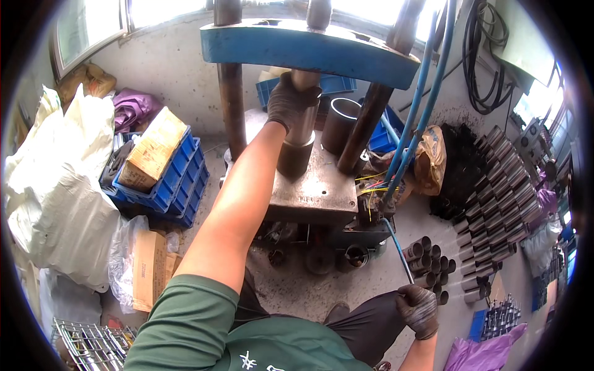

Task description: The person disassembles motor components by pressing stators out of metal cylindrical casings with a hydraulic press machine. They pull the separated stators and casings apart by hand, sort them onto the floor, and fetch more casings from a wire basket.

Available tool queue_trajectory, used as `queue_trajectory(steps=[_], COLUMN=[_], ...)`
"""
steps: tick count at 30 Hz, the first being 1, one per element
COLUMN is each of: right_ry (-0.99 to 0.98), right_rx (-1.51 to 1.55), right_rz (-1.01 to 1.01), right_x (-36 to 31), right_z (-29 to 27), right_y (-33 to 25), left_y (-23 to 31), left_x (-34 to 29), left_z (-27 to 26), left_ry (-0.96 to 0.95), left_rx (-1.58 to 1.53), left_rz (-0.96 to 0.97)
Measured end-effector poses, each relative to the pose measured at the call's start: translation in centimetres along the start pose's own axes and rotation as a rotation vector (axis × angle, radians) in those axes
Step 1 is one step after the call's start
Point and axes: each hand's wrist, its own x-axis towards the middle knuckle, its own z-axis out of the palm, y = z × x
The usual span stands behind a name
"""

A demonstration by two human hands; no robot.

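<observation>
Green shirt (291, 346) is filling the bottom edge, its wearer facing a press with a blue beam (303, 54) across the top. Gloved and stretched well forward, the left grip (291, 104) is wrapping its fingers snugly around a bright tube (303, 128). That tube is standing roughly upright over the steel counter (297, 196), its lower end meeting a darker collar (295, 162); whether it is sitting inside the collar or on top is not clear. Just above, the ram (305, 79) is hanging under the beam, and the glove is hiding whether ram and tube are touching. Low on the right, the gloved right grip (418, 311) is curling around the end of a lever (399, 253). A wide tube (339, 133) is standing apart, behind and right of the collar.

Working well here is probably depending on alignment: the tube should be lining up squarely with ram and collar. Pinching is looking like the main danger, since the left fingers are lying so near the ram; they should be clear before the lever, if it is controlling the press, is adding force.
</observation>
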Motion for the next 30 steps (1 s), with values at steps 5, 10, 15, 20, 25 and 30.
queue_trajectory(steps=[5, 10, 15, 20, 25, 30], right_ry=[-0.013, -0.019, -0.067, 0.071, 0.549, 0.646], right_rx=[0.094, 0.046, -0.224, -0.332, -0.511, -0.49], right_rz=[0.055, -0.093, -0.379, -0.467, -0.673, -0.628], right_x=[-0.2, 0.6, 2.0, 6.7, 17.1, 24.9], right_z=[0.0, -0.6, -2.2, -5.1, -7.3, -9.9], right_y=[0.2, -0.9, -2.0, -3.5, -8.5, -7.2], left_y=[-0.3, 0.0, -1.7, -0.2, -0.4, 0.4], left_x=[-0.2, -0.9, -0.8, -1.9, -1.9, -1.6], left_z=[0.0, -0.3, 0.1, -0.1, 0.1, -0.6], left_ry=[0.022, -0.009, -0.015, -0.005, 0.006, -0.015], left_rx=[0.01, 0.019, 0.014, 0.096, 0.098, 0.136], left_rz=[-0.047, -0.053, -0.017, 0.0, 0.037, 0.005])
